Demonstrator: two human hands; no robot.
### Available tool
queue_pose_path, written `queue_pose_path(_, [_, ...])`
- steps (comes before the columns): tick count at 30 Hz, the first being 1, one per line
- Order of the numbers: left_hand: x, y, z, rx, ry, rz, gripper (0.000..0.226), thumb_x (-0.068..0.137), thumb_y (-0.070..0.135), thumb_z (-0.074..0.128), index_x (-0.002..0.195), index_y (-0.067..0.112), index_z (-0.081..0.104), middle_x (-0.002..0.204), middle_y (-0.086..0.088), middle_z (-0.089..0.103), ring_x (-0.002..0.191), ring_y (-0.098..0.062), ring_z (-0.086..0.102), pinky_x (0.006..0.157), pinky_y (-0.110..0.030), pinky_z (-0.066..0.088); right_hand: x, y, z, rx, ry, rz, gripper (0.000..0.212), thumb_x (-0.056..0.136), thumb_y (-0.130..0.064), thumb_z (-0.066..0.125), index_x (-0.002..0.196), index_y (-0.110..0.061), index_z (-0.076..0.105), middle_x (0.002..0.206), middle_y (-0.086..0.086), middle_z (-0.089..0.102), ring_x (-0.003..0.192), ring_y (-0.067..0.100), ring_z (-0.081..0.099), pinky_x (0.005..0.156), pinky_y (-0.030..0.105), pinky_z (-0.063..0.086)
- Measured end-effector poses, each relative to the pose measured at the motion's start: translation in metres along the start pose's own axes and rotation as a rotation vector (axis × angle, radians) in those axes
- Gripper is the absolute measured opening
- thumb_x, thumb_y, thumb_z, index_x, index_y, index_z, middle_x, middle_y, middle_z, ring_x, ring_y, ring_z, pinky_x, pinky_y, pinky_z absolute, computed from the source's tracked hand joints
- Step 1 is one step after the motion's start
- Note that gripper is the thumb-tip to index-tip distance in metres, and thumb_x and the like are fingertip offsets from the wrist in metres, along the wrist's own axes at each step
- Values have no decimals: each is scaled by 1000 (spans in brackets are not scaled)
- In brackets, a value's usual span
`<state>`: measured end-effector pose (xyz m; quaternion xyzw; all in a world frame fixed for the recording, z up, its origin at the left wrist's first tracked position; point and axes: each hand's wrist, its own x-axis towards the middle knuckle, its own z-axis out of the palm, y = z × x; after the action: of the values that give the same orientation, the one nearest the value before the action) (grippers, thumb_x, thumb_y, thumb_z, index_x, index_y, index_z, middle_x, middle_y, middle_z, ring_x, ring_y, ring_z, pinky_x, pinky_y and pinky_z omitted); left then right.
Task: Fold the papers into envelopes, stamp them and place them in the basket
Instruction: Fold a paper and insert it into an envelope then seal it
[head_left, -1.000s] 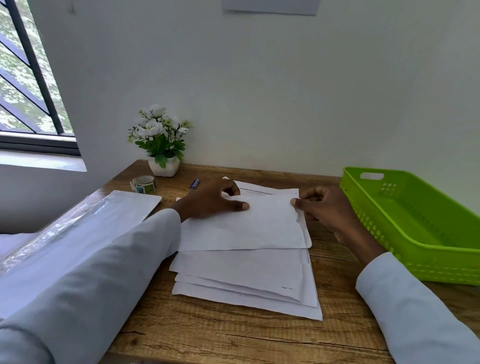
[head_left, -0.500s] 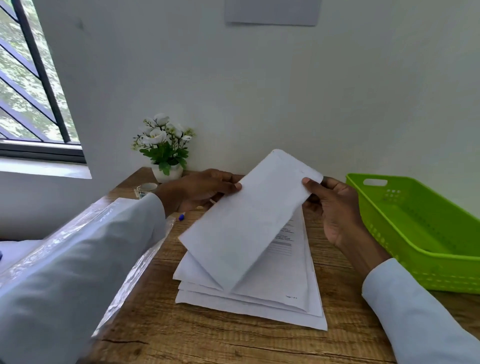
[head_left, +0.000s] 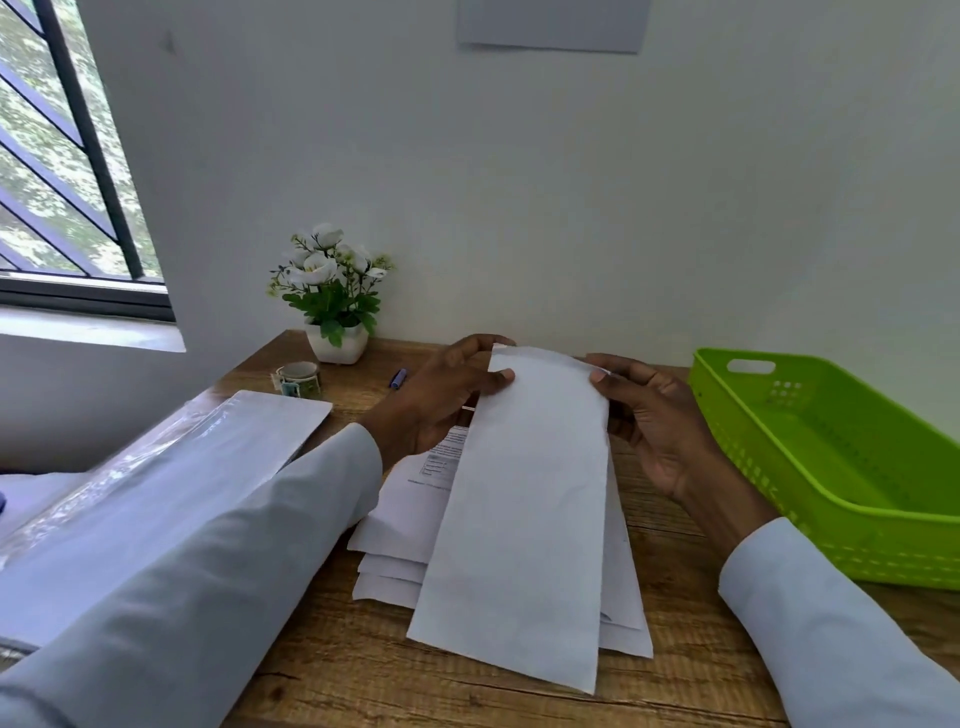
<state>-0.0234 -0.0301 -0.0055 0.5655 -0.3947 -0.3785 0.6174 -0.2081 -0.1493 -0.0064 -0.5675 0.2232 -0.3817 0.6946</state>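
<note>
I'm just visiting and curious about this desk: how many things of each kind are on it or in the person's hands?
Folded paper, held by the left hand and right hand: 1
Paper stack: 1
Green basket: 1
Flower pot: 1
Stamp roll: 1
Pen: 1
Plastic-wrapped pack: 1
Total: 7

Long pale grey-blue sleeves (head_left: 218, 545) on both arms, cuffs at wrists.
</note>
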Motion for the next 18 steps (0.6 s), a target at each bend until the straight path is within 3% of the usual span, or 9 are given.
queue_pose_path(7, [0,-4,-2,-2,38,13,17,90,2,61,91,18,67,84,0,67,68,-12,63,51,-22,51,4,4,1,-34,47,15,19,88,7,58,89,-6,72,81,1,74,63,10,68,50,19,51])
queue_pose_path(12, [3,-6,3,3,98,26,6,84,15,73,91,14,72,87,2,72,75,-13,66,55,-23,51,6,5,0,-71,65,0,21,87,8,55,85,-4,72,84,4,73,67,11,68,52,20,52])
queue_pose_path(15, [8,-5,8,-17,185,31,12,80,24,78,83,20,68,82,6,70,75,-13,63,54,-23,48,6,4,-1,-86,62,-10,21,87,8,55,85,-3,73,86,7,74,71,14,68,54,21,53])
queue_pose_path(18, [12,-2,10,6,191,8,16,78,22,79,92,17,72,81,6,71,69,-7,64,51,-17,47,5,5,1,-109,40,-25,22,87,8,55,84,-3,74,83,6,75,69,13,70,55,22,54])
